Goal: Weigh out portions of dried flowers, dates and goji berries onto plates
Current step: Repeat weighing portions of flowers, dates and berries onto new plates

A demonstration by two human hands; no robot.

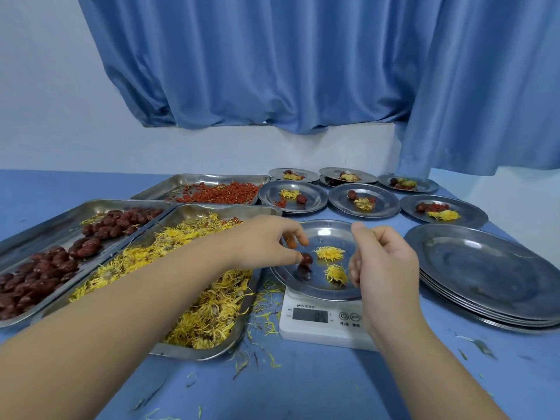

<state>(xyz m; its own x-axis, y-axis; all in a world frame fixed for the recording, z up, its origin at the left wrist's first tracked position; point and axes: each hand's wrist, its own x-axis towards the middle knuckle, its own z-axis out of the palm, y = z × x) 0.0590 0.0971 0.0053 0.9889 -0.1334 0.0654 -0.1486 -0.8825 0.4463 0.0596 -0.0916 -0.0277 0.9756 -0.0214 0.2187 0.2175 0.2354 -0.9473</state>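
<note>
Blue desk (303, 389): over the plate (327, 234), left hand (263, 241) pinches a date (306, 258) at nine o'clock from the flowers (329, 253); right hand (385, 265) fingers (353, 268) slack, empty.

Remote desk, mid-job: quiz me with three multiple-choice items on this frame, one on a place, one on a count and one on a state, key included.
1. Where does the round steel plate being filled stand?
A. on the white digital scale
B. on the stack of empty plates
C. inside the flower tray

2. How many yellow dried flowers lie on that plate?
A. one
B. two
C. four

3. What is the left hand doing?
A. resting flat on the table
B. pinching a dark red date
C. scooping goji berries

Key:
1 A, the plate sits on the scale, just beyond its display.
2 B, one flower lies farther from the person and a second lies nearer.
3 B, thumb and fingertip keep a grip on the date over the plate.
</note>
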